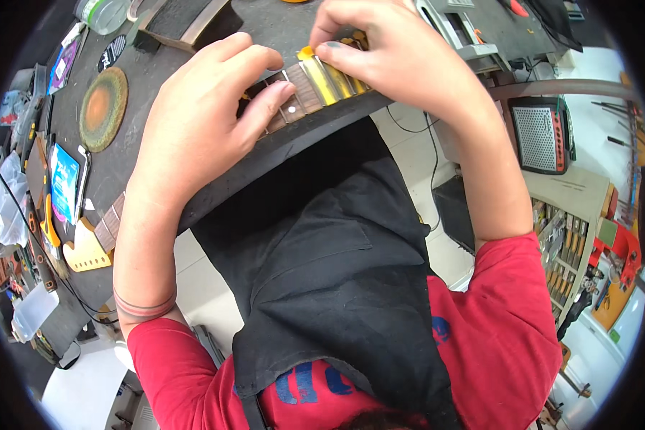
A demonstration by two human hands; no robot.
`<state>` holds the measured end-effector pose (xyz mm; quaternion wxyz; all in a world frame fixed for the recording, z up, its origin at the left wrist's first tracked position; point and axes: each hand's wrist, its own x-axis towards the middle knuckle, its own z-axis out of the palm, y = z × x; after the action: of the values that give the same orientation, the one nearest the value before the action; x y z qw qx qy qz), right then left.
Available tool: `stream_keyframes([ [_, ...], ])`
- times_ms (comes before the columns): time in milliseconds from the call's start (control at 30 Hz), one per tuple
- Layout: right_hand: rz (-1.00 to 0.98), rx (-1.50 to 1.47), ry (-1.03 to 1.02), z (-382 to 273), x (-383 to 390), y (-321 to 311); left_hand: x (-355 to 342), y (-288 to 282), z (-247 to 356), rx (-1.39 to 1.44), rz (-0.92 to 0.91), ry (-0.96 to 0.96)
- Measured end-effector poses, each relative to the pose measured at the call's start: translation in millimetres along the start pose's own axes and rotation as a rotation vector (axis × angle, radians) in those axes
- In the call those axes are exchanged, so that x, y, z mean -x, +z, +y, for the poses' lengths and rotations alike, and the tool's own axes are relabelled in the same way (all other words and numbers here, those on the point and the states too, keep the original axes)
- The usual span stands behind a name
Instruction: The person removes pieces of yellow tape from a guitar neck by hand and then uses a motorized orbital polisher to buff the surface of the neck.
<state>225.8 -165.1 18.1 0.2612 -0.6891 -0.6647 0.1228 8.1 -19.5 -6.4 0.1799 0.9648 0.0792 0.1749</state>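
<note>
A guitar neck (304, 94) lies along the near edge of the dark bench, its pale headstock (87, 248) toward the lower left. My left hand (202, 107) is wrapped over the fretboard, thumb on the near side and fingers on the far side. Further right, yellow masking tape (324, 82) covers the wood between several metal frets. There my right hand (380, 50) pinches at the tape, and a loose yellow bit shows by its thumb tip. The ends of its fingers are partly hidden behind the hand.
A round orange-brown disc (103, 109) lies left of my left hand. Beyond it stand a clear container (106, 14) and a wooden block (186, 23). A wrench (82, 183) and other tools crowd the left side. At right are a speaker box (539, 136) and a tool rack (562, 247).
</note>
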Motion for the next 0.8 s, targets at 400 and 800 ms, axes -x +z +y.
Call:
stream_keyframes([
  [400, 0.387, 0.115, -0.031, -19.5, 64.4, 42.0, 2.2, 2.8, -3.2, -0.013, 0.026, 0.026],
  [800, 0.409, -0.014, -0.055, -25.1, 98.8, 50.8, 1.2, 3.5, -3.6, -0.027, 0.042, 0.03],
])
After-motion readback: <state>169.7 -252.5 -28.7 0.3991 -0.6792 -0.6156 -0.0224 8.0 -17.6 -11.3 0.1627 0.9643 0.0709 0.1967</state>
